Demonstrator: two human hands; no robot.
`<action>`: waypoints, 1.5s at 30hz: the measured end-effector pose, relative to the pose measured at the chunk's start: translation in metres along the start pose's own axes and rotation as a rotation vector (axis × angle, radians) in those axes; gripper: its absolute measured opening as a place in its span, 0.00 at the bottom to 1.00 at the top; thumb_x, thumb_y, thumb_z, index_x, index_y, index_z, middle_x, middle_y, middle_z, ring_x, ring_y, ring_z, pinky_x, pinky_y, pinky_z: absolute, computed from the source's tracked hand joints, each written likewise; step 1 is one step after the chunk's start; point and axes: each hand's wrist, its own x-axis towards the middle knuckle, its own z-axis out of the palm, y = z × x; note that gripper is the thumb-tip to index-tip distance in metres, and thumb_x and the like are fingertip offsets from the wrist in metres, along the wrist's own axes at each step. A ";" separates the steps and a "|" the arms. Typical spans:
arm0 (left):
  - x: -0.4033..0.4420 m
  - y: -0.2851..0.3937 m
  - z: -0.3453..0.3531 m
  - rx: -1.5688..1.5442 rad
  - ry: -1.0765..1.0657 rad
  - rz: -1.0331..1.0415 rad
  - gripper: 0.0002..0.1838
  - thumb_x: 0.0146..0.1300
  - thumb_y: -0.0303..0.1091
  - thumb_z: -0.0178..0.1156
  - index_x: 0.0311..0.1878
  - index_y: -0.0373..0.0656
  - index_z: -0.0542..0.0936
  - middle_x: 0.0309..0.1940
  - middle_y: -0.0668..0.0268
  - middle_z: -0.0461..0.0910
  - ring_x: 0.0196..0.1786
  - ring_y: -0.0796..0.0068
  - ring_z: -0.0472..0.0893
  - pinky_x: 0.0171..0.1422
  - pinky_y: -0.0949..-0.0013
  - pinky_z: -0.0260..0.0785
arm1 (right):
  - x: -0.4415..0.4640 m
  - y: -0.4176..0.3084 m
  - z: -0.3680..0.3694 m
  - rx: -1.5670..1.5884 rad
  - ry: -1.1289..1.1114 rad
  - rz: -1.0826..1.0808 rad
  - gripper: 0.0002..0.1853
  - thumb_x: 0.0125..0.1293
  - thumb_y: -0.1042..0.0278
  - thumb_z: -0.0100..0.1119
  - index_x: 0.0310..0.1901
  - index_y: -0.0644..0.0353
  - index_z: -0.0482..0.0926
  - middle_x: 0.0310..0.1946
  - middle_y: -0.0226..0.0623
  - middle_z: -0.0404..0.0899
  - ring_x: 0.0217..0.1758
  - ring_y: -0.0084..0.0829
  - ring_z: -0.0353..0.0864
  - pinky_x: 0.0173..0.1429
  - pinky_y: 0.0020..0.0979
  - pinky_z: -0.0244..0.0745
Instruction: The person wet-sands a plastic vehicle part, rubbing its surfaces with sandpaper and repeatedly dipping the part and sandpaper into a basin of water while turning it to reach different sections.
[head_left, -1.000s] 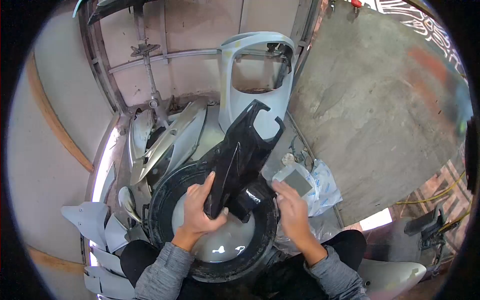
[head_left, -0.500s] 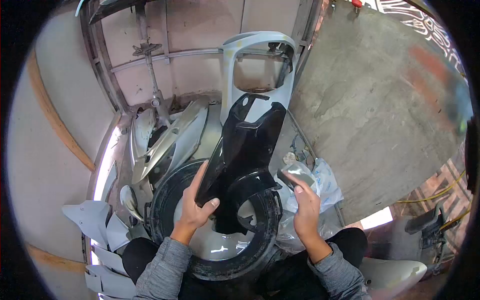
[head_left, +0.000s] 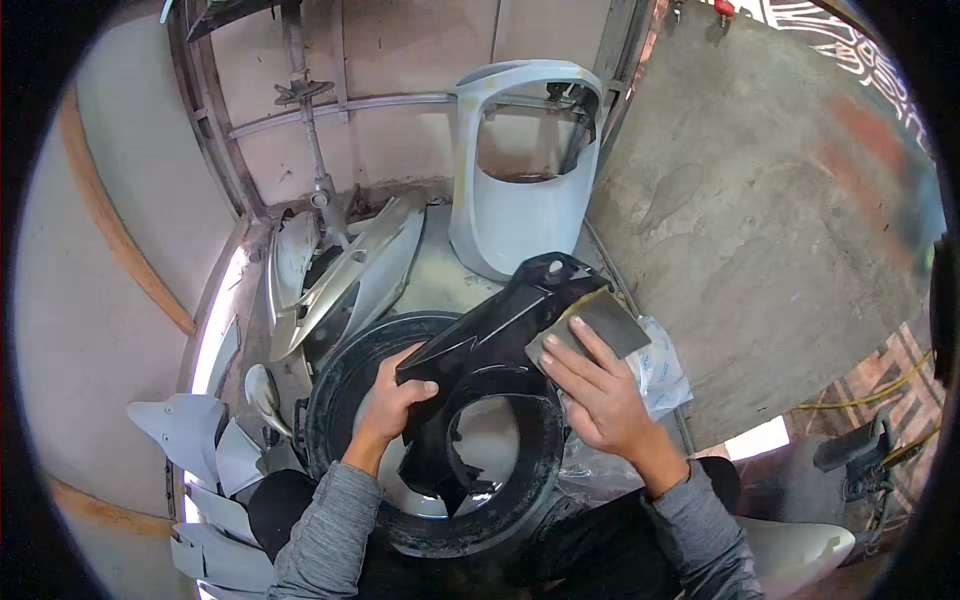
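A glossy black plastic motorcycle panel is tilted over a black round tub with cloudy liquid in it. My left hand grips the panel's left edge, thumb on top. Against the panel's upper right side, my right hand presses a thin grey sanding pad with a yellowish edge. Its fingers lie over the pad, and the thumb is mostly hidden below. The panel has a round cut-out at its lower end, through which the liquid shows.
A pale grey front panel stands behind the tub. Silver and grey body panels lean at the left, with more grey pieces below. Clear and blue plastic bags lie right of the tub, beside a large grey board.
The black panel has turned and dropped, its top end swinging right and down. My right hand has moved up with the pad, now flat against the panel instead of apart from it.
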 end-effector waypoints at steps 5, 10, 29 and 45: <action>0.006 -0.010 -0.008 0.013 -0.074 -0.043 0.30 0.48 0.34 0.62 0.58 0.30 0.80 0.45 0.64 0.85 0.48 0.76 0.80 0.58 0.74 0.69 | -0.008 0.017 0.015 -0.153 -0.249 -0.099 0.32 0.54 0.74 0.62 0.65 0.59 0.75 0.74 0.38 0.68 0.78 0.43 0.65 0.64 0.43 0.74; 0.009 -0.017 -0.006 0.001 -0.080 -0.026 0.28 0.48 0.36 0.62 0.54 0.31 0.82 0.42 0.67 0.84 0.43 0.77 0.78 0.53 0.74 0.69 | -0.017 -0.002 0.022 0.256 -0.128 0.115 0.20 0.65 0.75 0.58 0.59 0.63 0.80 0.65 0.43 0.78 0.73 0.44 0.72 0.72 0.40 0.70; 0.035 -0.031 0.004 0.421 -0.148 0.022 0.31 0.57 0.39 0.66 0.64 0.35 0.77 0.47 0.58 0.84 0.48 0.73 0.80 0.59 0.71 0.70 | -0.013 -0.012 0.065 0.107 0.273 0.384 0.11 0.62 0.82 0.60 0.46 0.67 0.85 0.40 0.49 0.87 0.43 0.45 0.88 0.48 0.37 0.81; 0.007 -0.022 0.075 -0.710 0.079 -0.181 0.35 0.78 0.60 0.44 0.70 0.36 0.66 0.67 0.56 0.70 0.69 0.63 0.69 0.76 0.57 0.57 | 0.026 -0.047 0.122 0.255 0.460 0.474 0.12 0.64 0.80 0.62 0.49 0.68 0.84 0.47 0.49 0.87 0.52 0.43 0.87 0.58 0.36 0.80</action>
